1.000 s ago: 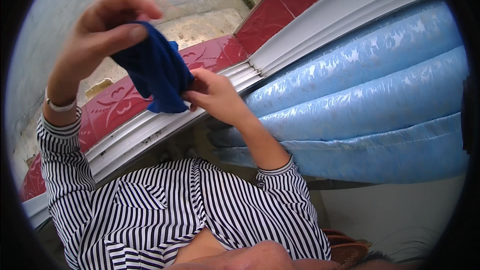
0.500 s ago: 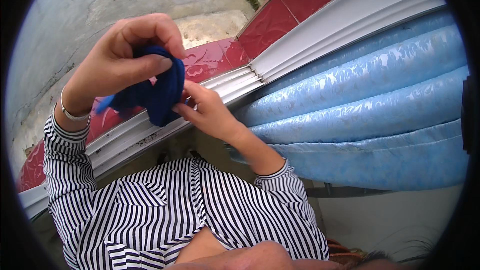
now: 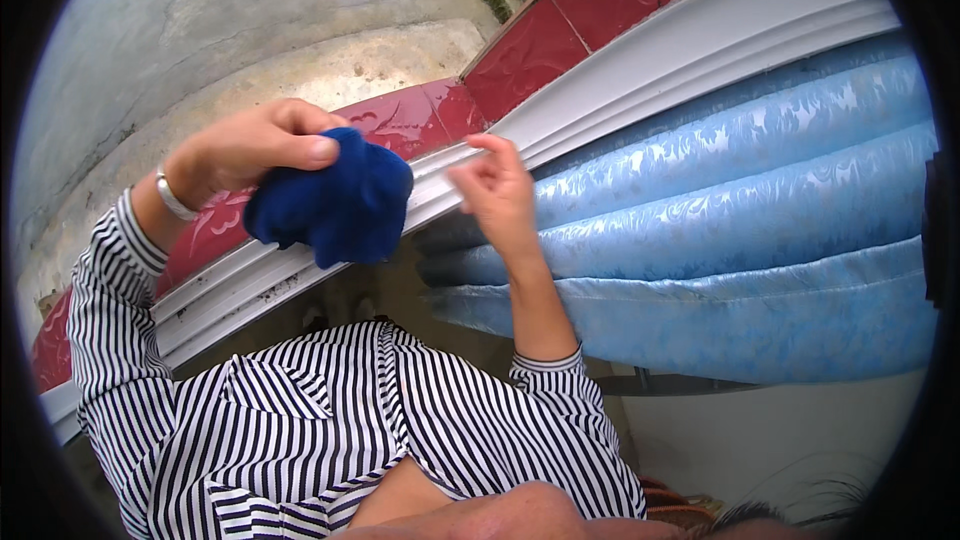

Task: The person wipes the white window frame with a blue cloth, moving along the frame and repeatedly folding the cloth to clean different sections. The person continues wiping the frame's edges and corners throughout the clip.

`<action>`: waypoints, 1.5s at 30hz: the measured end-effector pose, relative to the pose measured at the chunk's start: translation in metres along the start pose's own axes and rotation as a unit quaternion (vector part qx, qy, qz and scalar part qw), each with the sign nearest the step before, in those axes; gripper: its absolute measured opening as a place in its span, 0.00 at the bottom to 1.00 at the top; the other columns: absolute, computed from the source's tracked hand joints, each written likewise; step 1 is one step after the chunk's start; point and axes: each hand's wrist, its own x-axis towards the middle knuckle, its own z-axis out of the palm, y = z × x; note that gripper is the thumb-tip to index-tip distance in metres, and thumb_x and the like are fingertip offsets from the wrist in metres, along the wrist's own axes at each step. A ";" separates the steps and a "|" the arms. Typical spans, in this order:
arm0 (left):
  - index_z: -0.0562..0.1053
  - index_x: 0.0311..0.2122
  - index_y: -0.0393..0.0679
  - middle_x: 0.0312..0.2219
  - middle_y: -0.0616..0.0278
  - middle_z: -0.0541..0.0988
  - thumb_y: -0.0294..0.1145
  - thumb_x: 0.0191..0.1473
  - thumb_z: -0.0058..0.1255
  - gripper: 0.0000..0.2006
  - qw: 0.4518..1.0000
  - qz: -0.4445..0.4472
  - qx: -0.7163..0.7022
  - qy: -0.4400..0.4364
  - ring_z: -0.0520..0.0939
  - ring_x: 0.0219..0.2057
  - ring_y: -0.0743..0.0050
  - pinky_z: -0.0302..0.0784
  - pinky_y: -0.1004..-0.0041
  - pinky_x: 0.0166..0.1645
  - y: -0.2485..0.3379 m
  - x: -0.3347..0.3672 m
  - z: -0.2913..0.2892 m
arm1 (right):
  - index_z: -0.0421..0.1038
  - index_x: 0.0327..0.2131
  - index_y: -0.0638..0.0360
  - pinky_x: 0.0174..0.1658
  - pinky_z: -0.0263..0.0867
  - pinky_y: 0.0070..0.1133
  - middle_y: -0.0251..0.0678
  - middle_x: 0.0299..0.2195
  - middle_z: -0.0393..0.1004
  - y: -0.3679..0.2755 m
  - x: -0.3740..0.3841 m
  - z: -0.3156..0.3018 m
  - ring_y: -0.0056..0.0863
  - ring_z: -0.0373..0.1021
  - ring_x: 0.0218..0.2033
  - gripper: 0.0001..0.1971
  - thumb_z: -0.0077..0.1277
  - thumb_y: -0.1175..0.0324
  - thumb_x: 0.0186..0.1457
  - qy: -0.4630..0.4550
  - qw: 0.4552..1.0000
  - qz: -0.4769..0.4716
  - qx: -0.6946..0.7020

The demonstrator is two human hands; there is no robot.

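Note:
My left hand (image 3: 250, 150) is raised in front of my chest, its fingers closed over a dark blue cloth (image 3: 335, 200) bunched into a ball. A silver bracelet (image 3: 170, 195) sits on that wrist. My right hand (image 3: 495, 190) hovers just right of the cloth without touching it, fingers loosely apart and holding nothing. Both arms wear black-and-white striped sleeves (image 3: 120, 340). The right hand is in front of the left edge of a shiny light blue patterned curtain (image 3: 720, 220).
A white moulded frame (image 3: 640, 70) runs diagonally behind the hands, with red embossed tiles (image 3: 560, 50) beyond it. Grey concrete ground (image 3: 200, 20) lies far below at upper left. A pale wall (image 3: 780, 440) shows at lower right.
My right hand has let go of the blue cloth and drawn away to the right. My left hand has moved lower and now holds the bunched cloth alone.

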 end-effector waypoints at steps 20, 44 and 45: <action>0.67 0.32 0.40 0.26 0.51 0.74 0.28 0.48 0.55 0.09 0.782 0.235 0.533 0.223 0.78 0.27 0.47 0.75 0.59 0.30 -0.096 0.208 0.019 | 0.68 0.36 0.63 0.23 0.59 0.12 0.29 0.22 0.68 0.020 -0.001 -0.061 0.13 0.62 0.20 0.04 0.50 0.75 0.59 0.216 0.972 -0.067 0.063; 0.78 0.38 0.36 0.29 0.62 0.81 0.39 0.57 0.50 0.15 0.928 -0.245 0.116 0.257 0.78 0.31 0.77 0.74 0.74 0.38 -0.066 0.158 -0.030 | 0.69 0.36 0.61 0.23 0.60 0.11 0.28 0.23 0.68 0.037 -0.012 -0.076 0.12 0.62 0.20 0.03 0.50 0.74 0.59 0.165 0.982 -0.066 0.059; 0.78 0.38 0.36 0.30 0.61 0.81 0.38 0.56 0.51 0.15 0.941 -0.184 0.119 0.257 0.79 0.32 0.76 0.74 0.75 0.40 -0.070 0.161 -0.027 | 0.69 0.36 0.61 0.23 0.60 0.11 0.28 0.23 0.68 0.034 -0.011 -0.075 0.12 0.62 0.20 0.03 0.50 0.74 0.59 0.165 0.982 -0.065 0.059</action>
